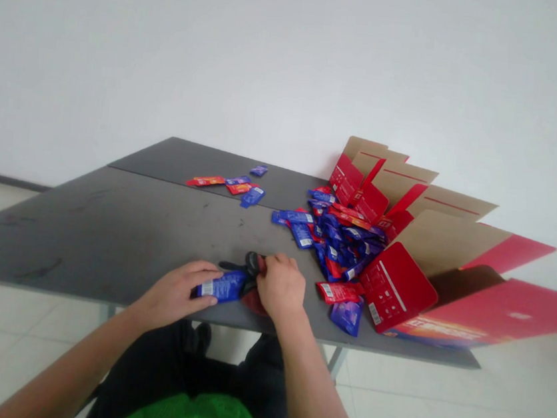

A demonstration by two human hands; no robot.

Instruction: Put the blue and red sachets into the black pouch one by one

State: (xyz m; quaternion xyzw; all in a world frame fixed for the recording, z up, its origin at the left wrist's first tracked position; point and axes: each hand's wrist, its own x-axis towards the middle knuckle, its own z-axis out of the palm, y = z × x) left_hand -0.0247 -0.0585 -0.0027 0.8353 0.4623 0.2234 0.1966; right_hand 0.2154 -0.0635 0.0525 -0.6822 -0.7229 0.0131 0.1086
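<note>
Along the table (80,226) near edge, the left hand (176,289) clamps a blue sachet (223,286) flat to the top, fingers across it. The right hand (279,287) sits apart but just beside, over black scissors (244,267) and a red sachet (253,303); its grip cannot be told. Steady, flat pressure keeps the sachet square. Farther along, a sachet pile (339,243) leans against an open red carton (395,286).

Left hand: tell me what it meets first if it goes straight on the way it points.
The black scissors, just past the blue packet held by the left hand, though depth is hard to judge here.
</note>
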